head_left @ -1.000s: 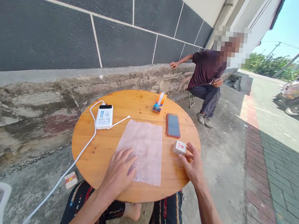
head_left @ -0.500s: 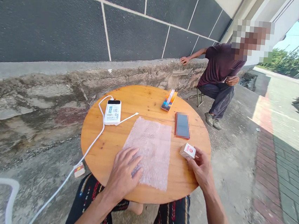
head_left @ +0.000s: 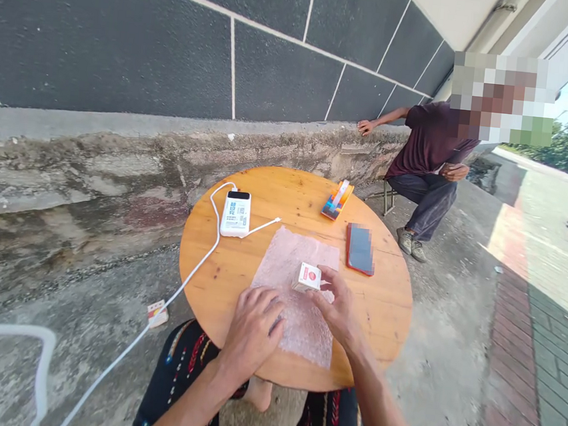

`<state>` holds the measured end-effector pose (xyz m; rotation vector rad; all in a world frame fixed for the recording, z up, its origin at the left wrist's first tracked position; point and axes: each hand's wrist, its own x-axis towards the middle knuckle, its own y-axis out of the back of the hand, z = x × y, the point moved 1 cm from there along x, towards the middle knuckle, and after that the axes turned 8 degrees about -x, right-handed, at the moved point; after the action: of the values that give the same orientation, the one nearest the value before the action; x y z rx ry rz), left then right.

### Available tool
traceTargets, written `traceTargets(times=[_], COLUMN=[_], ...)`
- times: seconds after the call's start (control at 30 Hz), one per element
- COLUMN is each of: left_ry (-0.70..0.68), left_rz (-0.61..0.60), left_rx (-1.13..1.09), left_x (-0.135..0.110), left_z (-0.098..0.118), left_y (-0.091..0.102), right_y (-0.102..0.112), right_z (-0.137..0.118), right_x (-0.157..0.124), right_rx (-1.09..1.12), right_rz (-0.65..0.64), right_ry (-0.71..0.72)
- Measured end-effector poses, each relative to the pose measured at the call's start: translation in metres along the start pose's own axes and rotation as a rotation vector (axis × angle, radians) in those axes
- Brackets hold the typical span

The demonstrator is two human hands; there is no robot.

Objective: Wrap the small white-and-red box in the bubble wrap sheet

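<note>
A small white box with red print (head_left: 308, 277) is between the thumb and fingers of my right hand (head_left: 339, 307). It is over the middle of a sheet of pinkish, clear bubble wrap (head_left: 309, 336); whether it touches the sheet I cannot tell. My left hand (head_left: 257, 324) lies palm down on the sheet's lower left edge, fingers loosely bent and apart, holding nothing. The bubble wrap lies flat on a round wooden table (head_left: 379, 316).
On the table are a phone (head_left: 359, 248), an orange and blue box with a pale strip (head_left: 337, 200), and a white power bank (head_left: 236, 215) with cables. A small carton (head_left: 157, 313) lies on the ground at left. Another person (head_left: 433, 147) sits beyond the table by the wall.
My right hand has carried the small box leftward from the table's right side to above the bubble wrap. My left hand stays on the sheet. The view has shifted slightly.
</note>
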<state>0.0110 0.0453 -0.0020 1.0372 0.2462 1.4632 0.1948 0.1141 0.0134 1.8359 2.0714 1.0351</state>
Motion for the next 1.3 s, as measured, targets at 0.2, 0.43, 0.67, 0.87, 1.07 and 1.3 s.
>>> traceTargets(times=[0.2,0.43,0.67,0.87,1.07,1.3], left_ry=[0.019,0.014,0.011,0.013,0.022,0.008], left_rz=[-0.005,-0.011,-0.009,-0.012,-0.022,0.001], left_rx=[-0.014,-0.013,-0.019,-0.022,-0.025,-0.022], left_x=[0.001,0.0,0.0,0.001,0.001,0.001], left_z=[0.0,-0.002,-0.001,-0.001,-0.001,0.0], left_y=[0.001,0.0,0.001,0.002,0.002,0.002], right_y=[-0.017,-0.02,-0.018,-0.015,-0.015,-0.012], right_z=[0.017,0.019,0.013,0.01,0.014,0.01], right_x=[-0.001,-0.001,0.0,0.001,0.0,0.001], right_rx=[-0.047,-0.079,-0.148,-0.173,-0.19,-0.171], right_rz=[-0.052,-0.044,-0.045,-0.058,-0.071,-0.111], right_ry=[0.008,-0.024,-0.008,0.013,0.025,0.056])
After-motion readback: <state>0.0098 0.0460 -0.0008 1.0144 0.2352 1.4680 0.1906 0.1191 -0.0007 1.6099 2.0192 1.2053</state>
